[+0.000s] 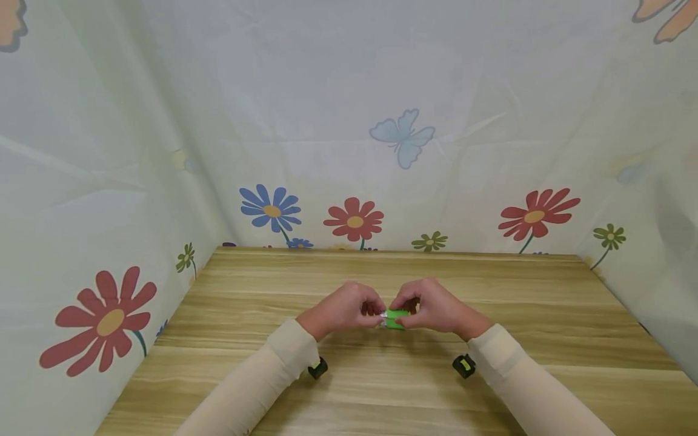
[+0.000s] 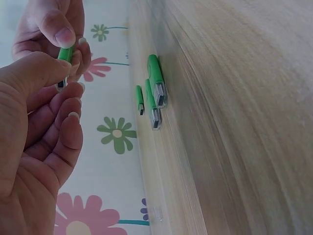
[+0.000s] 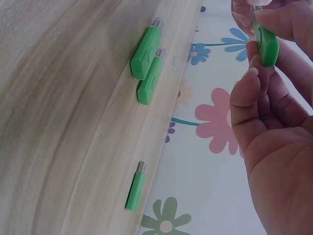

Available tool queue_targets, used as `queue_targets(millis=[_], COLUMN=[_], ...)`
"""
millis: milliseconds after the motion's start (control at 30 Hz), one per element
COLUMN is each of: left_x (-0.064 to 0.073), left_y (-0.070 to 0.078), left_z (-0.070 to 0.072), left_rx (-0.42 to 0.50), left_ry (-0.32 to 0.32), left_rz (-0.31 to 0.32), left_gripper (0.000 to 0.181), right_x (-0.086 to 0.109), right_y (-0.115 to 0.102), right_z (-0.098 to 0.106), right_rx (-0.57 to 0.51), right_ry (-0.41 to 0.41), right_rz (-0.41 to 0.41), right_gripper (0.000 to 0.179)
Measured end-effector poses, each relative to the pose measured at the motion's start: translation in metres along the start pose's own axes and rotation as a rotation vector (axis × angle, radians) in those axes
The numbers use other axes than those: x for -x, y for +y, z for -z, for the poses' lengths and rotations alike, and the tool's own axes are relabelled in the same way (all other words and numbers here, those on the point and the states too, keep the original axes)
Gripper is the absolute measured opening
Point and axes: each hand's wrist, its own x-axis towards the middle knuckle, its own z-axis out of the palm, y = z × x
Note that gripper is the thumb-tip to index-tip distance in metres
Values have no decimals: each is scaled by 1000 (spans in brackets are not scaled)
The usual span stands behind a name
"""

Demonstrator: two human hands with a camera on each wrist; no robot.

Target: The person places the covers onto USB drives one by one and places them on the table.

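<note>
Both hands meet above the wooden table around one green USB stick [image 1: 397, 319]. My right hand [image 1: 438, 307] pinches its green body [image 3: 268, 46] between thumb and fingers. At the connector end, my left hand [image 1: 346, 309] pinches the clear cap, which the fingertips mostly cover; whether the cap is fully seated I cannot tell. On the table in the left wrist view lie two green USB sticks with clear caps, a nearer one [image 2: 155, 78] and one beside it [image 2: 150, 93]. A third USB stick [image 2: 139, 99] lies apart with its metal plug bare.
A small clear piece [image 2: 158, 214], perhaps a loose cap, lies near the table's far edge. The wooden table [image 1: 382, 393] is bordered by pale flowered cloth [image 1: 305, 121] at the back and sides. Black wrist-camera mounts [image 1: 465, 366] hang under the wrists.
</note>
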Motion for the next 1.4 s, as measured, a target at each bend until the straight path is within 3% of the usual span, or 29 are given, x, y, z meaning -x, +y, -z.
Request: queue_targets(millis=[233,633,867,1067,1233,1400], left_x=[0,-6,-14,-25,-34,-39], left_y=[-1,-6,-13,-27,-44,-53], left_z=[0,-1,-3,-10,-21,-27], left_rx=[-119,-185,-136,-52,-35,-49], left_ry=[8,-7,9,51,67,27], left_rz=[-65,-27,51,135,175,215], left_gripper=[9,10,12,14,13,10], right_x=[-3,-8,-10,-11,-15,-22], right_y=[1,2,12,26,34,43], right_z=[-1,2,4,8,9,6], right_rx=[47,111,106,182,242,294], right_ry=[-14,-21,8,74,50,23], right_rz=[62,34,-36,-95,-102,-113], right_gripper=[12,13,15,15,15,13])
